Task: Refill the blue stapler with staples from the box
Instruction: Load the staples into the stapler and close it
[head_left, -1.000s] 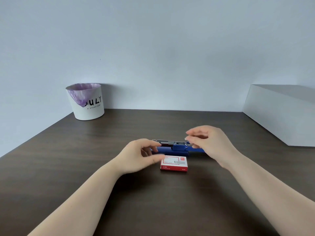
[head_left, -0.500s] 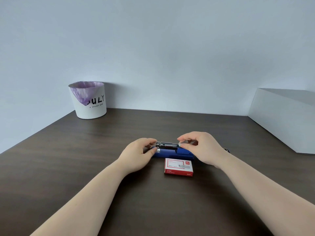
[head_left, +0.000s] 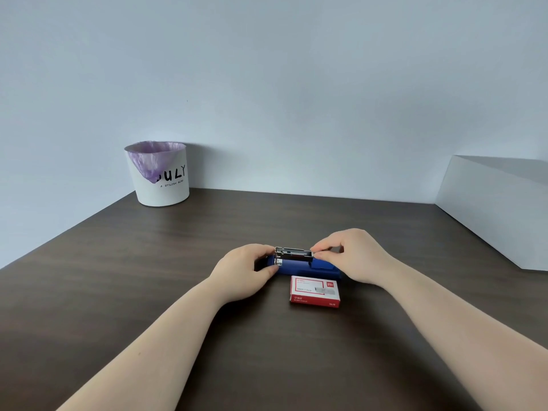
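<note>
Both of your hands are on the blue stapler (head_left: 299, 266), which lies flat on the dark table (head_left: 148, 292), just behind the red staple box (head_left: 315, 292). Your left hand (head_left: 246, 272) holds the front end of the blue body, thumb on the near side and the other fingers behind it. Your right hand (head_left: 353, 255) pinches with its fingertips (head_left: 318, 253) the right end of the metal magazine (head_left: 293, 253), which stands up above the blue body. I cannot tell if a strip of staples is already between these fingertips; that part is too small to see. The box looks closed and is touched by no hand. I judge that you are opening or seating the magazine, so the loading is not finished. What can go wrong: if the pusher spring slips from your pinch, it may snap forward and hit your finger or throw staples out. If the left hand relaxes, the stapler may slide into the box and push it. A strip placed crooked may also jam the channel. The white bin (head_left: 161, 176) and the white block (head_left: 498, 209) stand well apart and give no trouble.
</note>
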`<state>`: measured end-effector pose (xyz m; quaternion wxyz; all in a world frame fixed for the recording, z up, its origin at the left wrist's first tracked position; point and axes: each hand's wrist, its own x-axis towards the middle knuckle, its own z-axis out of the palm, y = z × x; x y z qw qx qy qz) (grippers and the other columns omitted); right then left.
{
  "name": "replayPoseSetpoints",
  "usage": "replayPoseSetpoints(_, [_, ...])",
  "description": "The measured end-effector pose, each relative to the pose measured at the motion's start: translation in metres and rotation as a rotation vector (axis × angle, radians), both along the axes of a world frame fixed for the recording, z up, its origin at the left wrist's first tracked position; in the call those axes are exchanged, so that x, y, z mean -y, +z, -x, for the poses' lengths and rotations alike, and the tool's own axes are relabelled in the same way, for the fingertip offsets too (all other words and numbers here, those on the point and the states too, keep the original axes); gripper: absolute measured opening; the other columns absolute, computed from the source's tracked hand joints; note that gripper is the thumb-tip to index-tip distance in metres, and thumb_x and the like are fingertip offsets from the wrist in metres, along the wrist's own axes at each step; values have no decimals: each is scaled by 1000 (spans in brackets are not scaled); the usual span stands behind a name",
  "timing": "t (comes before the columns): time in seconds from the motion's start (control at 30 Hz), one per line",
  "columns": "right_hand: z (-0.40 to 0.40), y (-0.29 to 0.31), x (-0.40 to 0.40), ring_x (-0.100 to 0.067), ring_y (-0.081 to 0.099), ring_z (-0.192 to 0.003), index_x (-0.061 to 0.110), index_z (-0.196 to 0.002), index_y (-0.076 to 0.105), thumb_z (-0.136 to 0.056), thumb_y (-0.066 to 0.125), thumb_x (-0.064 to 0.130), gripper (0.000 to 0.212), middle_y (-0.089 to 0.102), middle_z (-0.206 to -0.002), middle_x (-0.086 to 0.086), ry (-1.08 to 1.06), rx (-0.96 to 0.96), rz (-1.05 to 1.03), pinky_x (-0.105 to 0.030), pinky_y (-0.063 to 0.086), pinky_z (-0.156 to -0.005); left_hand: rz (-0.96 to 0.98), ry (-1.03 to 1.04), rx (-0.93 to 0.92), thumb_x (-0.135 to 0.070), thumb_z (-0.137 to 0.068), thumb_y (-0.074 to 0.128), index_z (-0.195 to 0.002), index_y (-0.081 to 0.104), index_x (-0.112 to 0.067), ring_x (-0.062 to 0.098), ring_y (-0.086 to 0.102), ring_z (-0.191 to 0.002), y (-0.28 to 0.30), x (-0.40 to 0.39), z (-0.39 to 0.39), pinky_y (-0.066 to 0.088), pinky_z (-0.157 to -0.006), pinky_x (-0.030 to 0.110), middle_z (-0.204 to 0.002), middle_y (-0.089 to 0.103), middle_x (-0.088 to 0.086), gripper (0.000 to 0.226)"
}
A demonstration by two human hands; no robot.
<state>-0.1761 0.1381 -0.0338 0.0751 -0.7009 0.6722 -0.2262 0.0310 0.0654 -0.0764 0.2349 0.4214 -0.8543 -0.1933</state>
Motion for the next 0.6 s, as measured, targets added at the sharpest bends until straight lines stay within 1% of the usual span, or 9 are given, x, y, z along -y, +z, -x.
replayPoseSetpoints(0.1, [0, 0, 1, 9, 48, -70, 23, -110, 70, -92, 55, 21, 24, 70, -114, 7, 17, -7, -16, 1, 34, -60, -5, -6, -3, -30, -87, 57, -122, 58, -32, 11, 54, -118, 0, 1, 0, 42, -98, 27, -127, 62, -12, 35])
replayPoseSetpoints(0.17, [0, 0, 1, 4, 53, -83, 22, -113, 69, -93, 53, 19, 25, 68, -117, 5, 28, -2, -41, -3, 34, -70, -4, -10, -6, -30, -87, 57, -121, 59, -32, 10, 54, -117, 0, 1, 0, 43, -98, 27, -126, 62, -12, 34])
replayPoseSetpoints(0.23, [-2, 0, 0, -4, 56, -102, 22, -117, 66, -94, 51, 18, 28, 66, -122, 5, 45, -5, -73, -12, 36, -85, -3, -12, -5, -30, -87, 57, -121, 59, -33, 10, 55, -116, 0, 1, 0, 43, -98, 28, -125, 63, -12, 34])
replayPoseSetpoints(0.3, [-4, -3, -1, -6, 56, -113, 23, -123, 62, -94, 52, 19, 31, 63, -125, 9, 70, 17, -74, -15, 35, -92, -4, -9, -4, -30, -87, 57, -121, 59, -32, 11, 55, -116, -1, 1, -1, 44, -98, 29, -125, 63, -12, 34])
replayPoseSetpoints(0.37, [-2, -3, -3, -2, 55, -106, 24, -121, 61, -93, 52, 19, 30, 63, -118, 12, 57, 75, -10, -13, 36, -90, -7, -6, -3, -31, -87, 57, -121, 59, -31, 11, 55, -116, -1, 1, -1, 44, -99, 29, -125, 63, -12, 34])
replayPoseSetpoints(0.43, [4, -1, -4, 1, 53, -87, 22, -108, 68, -93, 52, 16, 23, 64, -101, 11, -8, 70, 101, -9, 35, -76, -10, -3, -2, -31, -87, 58, -121, 59, -31, 11, 55, -116, -1, 1, -1, 44, -99, 30, -125, 63, -11, 34])
replayPoseSetpoints(0.47, [8, 1, -5, -1, 51, -81, 21, -99, 70, -91, 52, 14, 21, 63, -94, 8, -34, 34, 134, -11, 34, -71, -11, -3, -3, -32, -87, 58, -121, 59, -31, 12, 55, -116, -1, 1, -1, 45, -99, 31, -124, 63, -11, 34])
replayPoseSetpoints(0.53, [12, 1, -5, -9, 51, -82, 18, -88, 72, -88, 53, 10, 20, 63, -89, 2, -45, -75, 117, -18, 35, -73, -14, -2, -3, -32, -86, 58, -119, 60, -31, 12, 56, -115, -2, 2, -1, 45, -99, 32, -123, 64, -11, 33])
replayPoseSetpoints(0.6, [11, -1, -6, -15, 52, -90, 16, -88, 73, -86, 51, 9, 23, 62, -88, 1, -23, -163, 62, -23, 39, -78, -17, 2, -2, -33, -86, 59, -119, 60, -30, 12, 56, -115, -2, 2, -1, 45, -99, 32, -123, 64, -11, 33])
